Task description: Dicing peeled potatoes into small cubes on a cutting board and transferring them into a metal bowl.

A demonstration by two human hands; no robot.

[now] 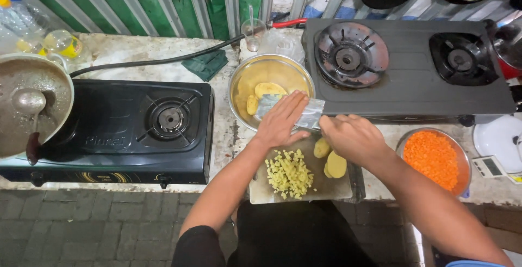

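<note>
Cleaver (296, 112): broad steel blade, held flat over the far edge of the cutting board (331, 190). Right hand (353, 136) closed around its handle; left hand (281, 119) open, palm pressed on the blade. Diced potato (289, 173): heap on the board, below the left hand. Peeled potato pieces (330, 159): on the board, under the right hand. Steel bowl (244, 85): just beyond, more peeled potato inside. Bowl of diced carrot (435, 158): right, on the worktop (163, 52). 2 gas stoves flank the board.
</note>
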